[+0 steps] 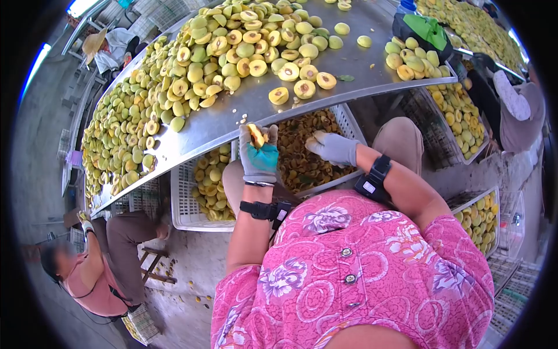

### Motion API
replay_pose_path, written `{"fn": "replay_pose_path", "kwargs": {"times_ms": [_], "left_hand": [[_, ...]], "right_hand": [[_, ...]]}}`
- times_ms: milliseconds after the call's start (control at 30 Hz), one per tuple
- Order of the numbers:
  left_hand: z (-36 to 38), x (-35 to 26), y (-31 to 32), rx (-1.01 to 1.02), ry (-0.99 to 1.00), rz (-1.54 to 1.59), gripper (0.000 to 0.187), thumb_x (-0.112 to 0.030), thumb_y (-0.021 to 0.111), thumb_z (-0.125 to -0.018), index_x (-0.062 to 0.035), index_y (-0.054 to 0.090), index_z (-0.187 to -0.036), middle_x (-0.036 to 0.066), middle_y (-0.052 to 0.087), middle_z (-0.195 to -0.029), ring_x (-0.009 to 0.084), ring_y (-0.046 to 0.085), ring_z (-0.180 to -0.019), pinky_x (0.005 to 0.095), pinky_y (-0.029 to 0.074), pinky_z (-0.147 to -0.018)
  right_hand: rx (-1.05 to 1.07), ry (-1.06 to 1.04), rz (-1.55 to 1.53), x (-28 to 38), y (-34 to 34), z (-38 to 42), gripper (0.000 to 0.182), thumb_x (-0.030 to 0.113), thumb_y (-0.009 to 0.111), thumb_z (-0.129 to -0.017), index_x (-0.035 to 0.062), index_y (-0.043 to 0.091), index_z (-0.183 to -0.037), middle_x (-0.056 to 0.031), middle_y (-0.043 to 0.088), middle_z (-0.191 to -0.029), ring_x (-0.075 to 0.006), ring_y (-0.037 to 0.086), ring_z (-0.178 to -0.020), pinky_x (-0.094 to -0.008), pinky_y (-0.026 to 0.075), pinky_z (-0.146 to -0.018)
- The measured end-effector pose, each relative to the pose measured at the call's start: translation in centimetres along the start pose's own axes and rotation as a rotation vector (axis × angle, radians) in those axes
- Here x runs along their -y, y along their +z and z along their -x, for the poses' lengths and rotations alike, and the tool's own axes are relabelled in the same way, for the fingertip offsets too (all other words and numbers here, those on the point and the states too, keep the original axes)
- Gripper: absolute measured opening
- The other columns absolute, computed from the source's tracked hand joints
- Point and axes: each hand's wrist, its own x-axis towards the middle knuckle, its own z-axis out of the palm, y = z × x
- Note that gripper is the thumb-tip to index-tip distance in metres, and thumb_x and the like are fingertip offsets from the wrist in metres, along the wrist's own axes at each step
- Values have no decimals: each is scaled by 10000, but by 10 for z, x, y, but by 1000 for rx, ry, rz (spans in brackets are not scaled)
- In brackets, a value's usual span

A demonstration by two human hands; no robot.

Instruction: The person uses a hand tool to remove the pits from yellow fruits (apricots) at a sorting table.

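My left hand [259, 157], in a grey glove with a teal palm, is raised at the table's front edge. Its fingers close round a yellow fruit half [256, 135], apricot- or plum-like, with a brown hollow. My right hand [337, 148], in a grey glove with stained fingertips, hangs over a crate of brown pits and scraps [308, 168]. Its fingers are pressed together; anything between them is too small or hidden. Just beyond my hands, halved fruits [304, 89] lie cut side up on the metal table [232, 119].
A large heap of green-yellow fruit halves [197, 64] covers the table's left and back. White crates of fruit stand below left [192, 215] and right [465, 160]. Fruit is piled at the right corner [411, 58]. A co-worker [93, 273] sits at lower left; another [514, 110] is at right.
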Motion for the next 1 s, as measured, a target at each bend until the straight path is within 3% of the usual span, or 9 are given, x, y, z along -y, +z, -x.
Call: {"fn": "replay_pose_path", "kwargs": {"times_ms": [33, 67, 167, 233, 367, 500, 567, 867, 1000], "left_hand": [[-1, 2, 0, -21, -18, 15, 301, -354, 508, -976, -74, 614, -954, 53, 643, -803, 220, 624, -787, 458, 510, -878], [0, 4, -1, -45, -31, 31, 299, -353, 508, -975, -73, 612, -951, 51, 640, -798, 216, 624, -789, 458, 515, -868], [1, 10, 4, -82, -46, 6, 324, -358, 460, -979, -66, 599, -966, 79, 632, -824, 235, 624, -796, 472, 524, -854], [1, 15, 11, -109, -28, -9, 336, -364, 429, -987, -69, 589, -975, 99, 633, -849, 242, 625, -806, 481, 526, -854], [8, 19, 27, -31, -45, -45, 303, -322, 427, -989, -59, 528, -1099, 134, 606, -1035, 311, 600, -981, 511, 490, -916], [7, 23, 24, 43, -16, -46, 289, -298, 439, -995, -57, 513, -1137, 135, 582, -1101, 307, 590, -994, 501, 482, -931], [8, 23, 24, 178, -8, -24, 319, -258, 406, -1002, -20, 518, -1182, 147, 572, -1157, 322, 554, -1083, 496, 452, -979], [8, 31, 31, 74, 88, -253, 289, -284, 428, -1017, -32, 556, -1075, 93, 586, -1087, 236, 559, -1042, 415, 478, -936], [13, 29, 45, -17, 45, -292, 362, -362, 433, -1014, -30, 568, -965, 102, 617, -972, 239, 601, -933, 393, 516, -853]], "right_hand": [[8, -10, -8, -9, 4, -6, 442, 385, 488, -969, 1, 532, -1182, -169, 660, -931, -311, 659, -785, -385, 521, -713], [13, -11, -6, -4, 2, -4, 442, 385, 488, -969, 1, 532, -1182, -169, 660, -931, -311, 659, -785, -385, 521, -713], [119, 17, -367, 28, -5, 10, 396, 388, 483, -972, 46, 530, -1167, -82, 587, -768, -188, 587, -565, -328, 480, -476], [120, -43, -472, 48, -2, 19, 287, 336, 455, -994, 75, 506, -1100, 5, 479, -654, -92, 447, -394, -257, 379, -341], [110, -108, -448, 62, 2, 19, 262, 336, 456, -992, 80, 500, -1028, -8, 489, -657, -95, 456, -403, -257, 381, -340], [62, -88, -464, 61, 5, 14, 273, 342, 458, -991, 74, 506, -1007, -8, 489, -653, -101, 459, -405, -261, 384, -341], [61, -93, -428, 58, 6, 10, 413, 366, 452, -993, 37, 470, -1241, -40, 533, -660, -134, 511, -439, -298, 394, -372], [-100, -230, -319, 44, 23, -3, 437, 360, 441, -994, -10, 450, -1226, -158, 601, -726, -190, 553, -439, -339, 434, -390], [54, -159, -331, 41, 20, -1, 414, 385, 435, -993, 11, 468, -1167, -116, 567, -673, -179, 539, -424, -346, 421, -368]]}}
